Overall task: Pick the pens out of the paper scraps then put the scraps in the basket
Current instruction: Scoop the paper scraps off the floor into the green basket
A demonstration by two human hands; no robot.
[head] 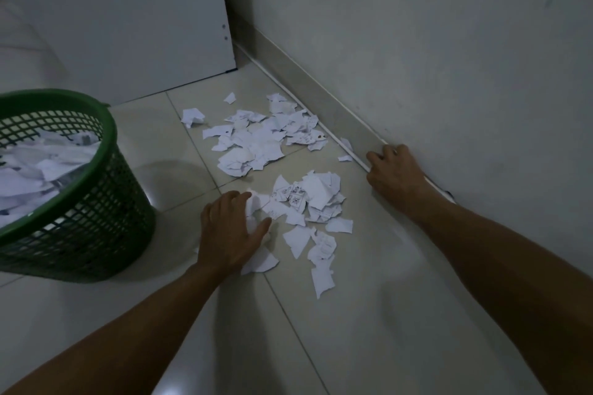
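Torn white paper scraps lie on the tiled floor in two loose heaps, a far heap [256,141] and a near heap [311,202], with more pieces trailing toward me [322,279]. My left hand [231,231] lies palm down on the near heap's left edge, fingers spread over a crumpled scrap. My right hand [396,171] rests palm down at the foot of the wall, fingers bent against the skirting, with nothing visible in it. The green mesh basket [96,212] stands at the left, partly filled with scraps. No pen shows among the scraps.
A wall with a skirting board [324,106] and a thin white strip runs along the right. A white cabinet panel [128,26] stands behind the basket. A small dark object [448,193] peeks out by the wall behind my right wrist.
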